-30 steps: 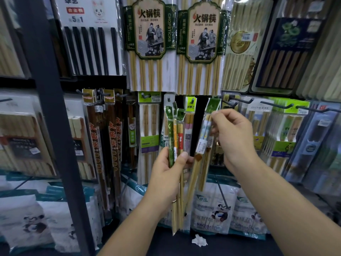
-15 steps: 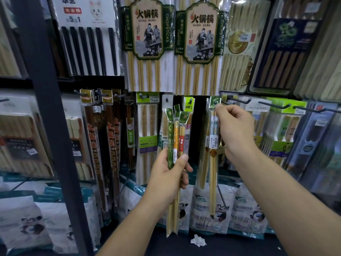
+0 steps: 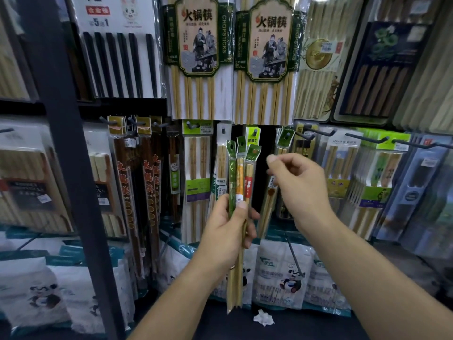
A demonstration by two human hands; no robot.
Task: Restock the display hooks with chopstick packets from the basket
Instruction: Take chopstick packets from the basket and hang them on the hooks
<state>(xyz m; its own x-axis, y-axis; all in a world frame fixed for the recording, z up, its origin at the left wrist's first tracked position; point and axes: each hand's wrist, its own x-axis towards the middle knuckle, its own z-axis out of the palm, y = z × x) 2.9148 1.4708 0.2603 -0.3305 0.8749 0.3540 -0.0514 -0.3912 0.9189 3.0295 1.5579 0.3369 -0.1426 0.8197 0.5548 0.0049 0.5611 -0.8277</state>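
Just chopsticks (image 3: 234, 285) inside three packets (image 3: 241, 168)

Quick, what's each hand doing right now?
Left hand: holding three chopstick packets.
Right hand: fingers curled, apparently holding nothing.

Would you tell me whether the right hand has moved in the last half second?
Yes: the right hand has dropped down and left from the hook where a packet now hangs.
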